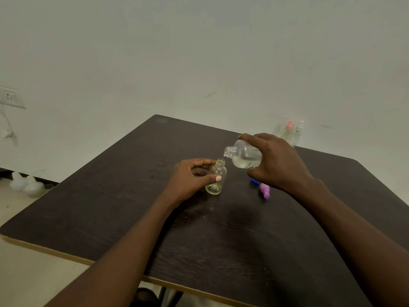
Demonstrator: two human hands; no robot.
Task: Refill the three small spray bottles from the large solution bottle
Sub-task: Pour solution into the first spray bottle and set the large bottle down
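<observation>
Left hand [188, 178]: curled round uncapped small spray bottle [215, 180], upright near table [132, 196] middle;
Right hand [274, 160]: gripping large solution bottle [243, 157], tilted, mouth just above smaller neck;
Purple sprayer top [265, 191]: lying beside right wrist

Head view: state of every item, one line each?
large solution bottle: uncapped, tilted over small spray bottle.
small spray bottle: upright, top off, nearly empty.
purple spray top: lying on table.
far spray bottles: upright, tops on.
left hand: grips small spray bottle.
right hand: grips large solution bottle.
</observation>
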